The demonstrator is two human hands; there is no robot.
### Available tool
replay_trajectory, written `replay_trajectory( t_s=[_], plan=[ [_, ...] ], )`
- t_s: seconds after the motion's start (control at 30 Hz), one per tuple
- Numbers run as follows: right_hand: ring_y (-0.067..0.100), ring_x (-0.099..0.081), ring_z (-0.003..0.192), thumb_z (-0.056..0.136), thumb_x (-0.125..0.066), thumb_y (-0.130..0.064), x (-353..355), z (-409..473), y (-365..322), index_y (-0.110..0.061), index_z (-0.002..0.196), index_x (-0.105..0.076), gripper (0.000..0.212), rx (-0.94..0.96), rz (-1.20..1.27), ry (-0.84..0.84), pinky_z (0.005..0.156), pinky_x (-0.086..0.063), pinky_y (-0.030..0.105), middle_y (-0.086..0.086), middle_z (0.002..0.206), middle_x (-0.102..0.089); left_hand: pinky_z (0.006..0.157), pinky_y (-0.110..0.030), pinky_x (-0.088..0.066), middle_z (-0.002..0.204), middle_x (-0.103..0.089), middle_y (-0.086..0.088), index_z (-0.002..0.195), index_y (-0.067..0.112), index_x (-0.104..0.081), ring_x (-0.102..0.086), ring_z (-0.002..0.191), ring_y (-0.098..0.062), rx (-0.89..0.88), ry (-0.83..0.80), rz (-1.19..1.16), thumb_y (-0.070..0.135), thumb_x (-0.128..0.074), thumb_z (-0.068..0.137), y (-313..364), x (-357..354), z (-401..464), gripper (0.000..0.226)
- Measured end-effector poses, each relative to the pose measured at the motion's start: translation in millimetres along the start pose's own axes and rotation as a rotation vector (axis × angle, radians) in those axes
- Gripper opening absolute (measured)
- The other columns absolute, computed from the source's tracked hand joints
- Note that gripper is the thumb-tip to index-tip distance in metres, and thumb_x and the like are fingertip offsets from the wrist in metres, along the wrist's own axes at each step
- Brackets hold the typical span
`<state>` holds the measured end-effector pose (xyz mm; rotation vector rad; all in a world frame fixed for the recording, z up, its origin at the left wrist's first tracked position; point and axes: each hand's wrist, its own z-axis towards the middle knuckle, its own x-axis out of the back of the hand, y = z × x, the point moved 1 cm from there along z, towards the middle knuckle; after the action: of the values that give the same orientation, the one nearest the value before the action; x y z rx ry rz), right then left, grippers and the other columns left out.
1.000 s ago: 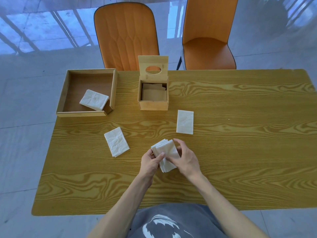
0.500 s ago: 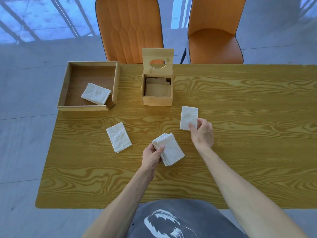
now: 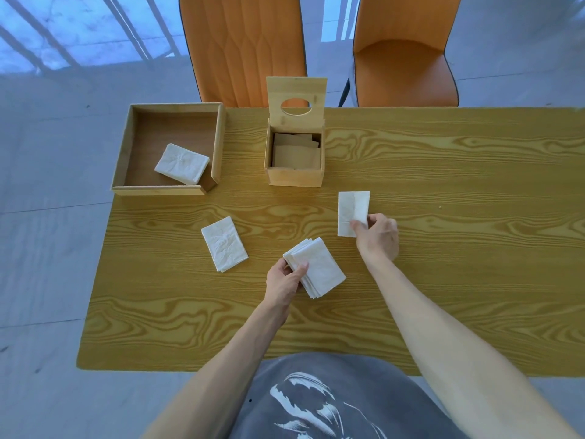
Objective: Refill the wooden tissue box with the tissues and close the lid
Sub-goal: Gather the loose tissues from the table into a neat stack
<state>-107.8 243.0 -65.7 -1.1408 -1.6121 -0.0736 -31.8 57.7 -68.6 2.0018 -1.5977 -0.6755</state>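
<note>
On worktop [image 3: 443, 172], head view: wooden tissue box [image 3: 295, 177] far centre, lid [image 3: 296, 99] upright. Right hand [image 3: 376, 237] has left the tissue stack [image 3: 315, 267], grip now pinching single tissue [image 3: 353, 212]; left hand [image 3: 285, 280] grips stack. Gathering continues, judged.

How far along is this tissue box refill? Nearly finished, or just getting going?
Early to midway. Done: the tissue box stands with its lid up and some sheets inside. In hand: the left hand holds a gathered stack, and the right hand pinches another tissue on the table. Left: a tissue on the table, one in the tray, loading everything, then closing the lid.
</note>
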Motion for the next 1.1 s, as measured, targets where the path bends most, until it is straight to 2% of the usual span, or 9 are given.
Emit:
replay_trajectory(
  t_s=[0.23,0.3,0.4,0.53,0.63,0.77,0.87,0.93,1.1],
  plan=[
    [0.020,-0.068,0.088,0.093,-0.064,-0.028,8.1,-21.2,29.5,-0.012,0.113,-0.067,0.026,0.130,0.200,-0.014,0.068,-0.055,0.035,0.002,0.098,-0.072,0.096,-0.048,-0.053,0.111,-0.071,-0.010,0.111,0.016,-0.065,-0.067,0.107,-0.030,-0.009,0.014,0.026,0.017,-0.060,0.097,-1.6,-1.4,-2.4,0.015],
    [0.019,-0.070,0.082,0.094,-0.064,-0.028,10.9,-27.3,40.0,-0.012,0.114,-0.067,0.026,0.110,0.321,-0.074,0.064,-0.060,0.035,-0.001,0.094,-0.072,0.097,-0.049,-0.053,0.109,-0.071,-0.009,0.108,0.019,-0.065,-0.067,0.107,-0.031,-0.008,0.015,0.028,0.019,-0.058,0.098,-1.9,-1.5,-3.2,0.013],
    [0.015,-0.071,0.079,0.095,-0.065,-0.026,14.8,-38.8,49.5,-0.010,0.115,-0.067,0.026,0.061,0.522,-0.218,0.056,-0.056,0.023,0.000,0.093,-0.074,0.097,-0.050,-0.052,0.108,-0.072,-0.009,0.103,0.022,-0.066,-0.066,0.108,-0.033,-0.005,0.018,0.021,0.020,-0.057,0.098,-2.5,-1.2,-3.7,0.010],
    [0.012,-0.069,0.076,0.091,-0.070,-0.028,14.9,-55.0,54.2,-0.012,0.111,-0.070,0.025,0.070,0.612,-0.377,0.053,-0.051,0.019,0.005,0.092,-0.077,0.097,-0.047,-0.053,0.111,-0.072,-0.007,0.115,0.016,-0.065,-0.067,0.106,-0.028,0.001,0.025,0.008,0.020,-0.056,0.098,-5.1,-1.6,-4.2,0.019],
    [0.006,-0.069,0.071,0.090,-0.071,-0.028,8.8,-65.4,56.3,-0.015,0.108,-0.069,0.022,0.067,0.583,-0.490,0.050,-0.048,0.015,0.003,0.091,-0.077,0.093,-0.044,-0.055,0.110,-0.072,-0.008,0.118,0.011,-0.064,-0.068,0.103,-0.026,0.016,0.036,-0.016,0.019,-0.056,0.099,-7.3,0.4,-5.1,0.023],
    [-0.001,-0.065,0.060,0.090,-0.071,-0.022,-3.7,-72.8,56.9,-0.007,0.108,-0.070,0.023,0.098,0.534,-0.569,0.046,-0.044,0.014,0.004,0.087,-0.075,0.075,-0.034,-0.059,0.113,-0.071,-0.010,0.119,0.012,-0.063,-0.068,0.104,-0.027,0.031,0.027,-0.090,0.017,-0.057,0.099,-9.9,6.0,-10.2,0.022],
    [0.002,-0.070,0.072,0.089,-0.073,-0.021,-10.5,-77.0,54.4,-0.008,0.104,-0.072,0.020,0.173,0.444,-0.581,0.058,-0.051,0.014,0.001,0.090,-0.075,0.073,-0.035,-0.058,0.114,-0.070,-0.012,0.120,0.011,-0.062,-0.068,0.105,-0.029,0.049,0.030,-0.138,0.019,-0.054,0.100,-12.3,12.6,-15.4,0.023],
    [0.011,-0.072,0.084,0.086,-0.075,-0.026,-16.3,-78.5,53.4,-0.015,0.098,-0.075,0.017,0.232,0.337,-0.557,0.073,-0.057,0.023,-0.004,0.090,-0.076,0.072,-0.038,-0.059,0.114,-0.071,-0.013,0.120,0.010,-0.062,-0.069,0.105,-0.030,0.069,0.032,-0.186,0.026,-0.052,0.101,-13.4,17.8,-19.2,0.027],
    [0.009,-0.068,0.081,0.084,-0.075,-0.034,-23.8,-90.0,42.5,-0.021,0.096,-0.077,0.019,0.372,0.113,-0.518,0.075,-0.055,0.027,-0.007,0.085,-0.075,0.076,-0.041,-0.061,0.106,-0.075,-0.011,0.113,0.012,-0.067,-0.072,0.096,-0.027,0.045,0.001,-0.227,0.029,-0.067,0.092,-14.8,33.5,-26.1,0.027]
  ],
)
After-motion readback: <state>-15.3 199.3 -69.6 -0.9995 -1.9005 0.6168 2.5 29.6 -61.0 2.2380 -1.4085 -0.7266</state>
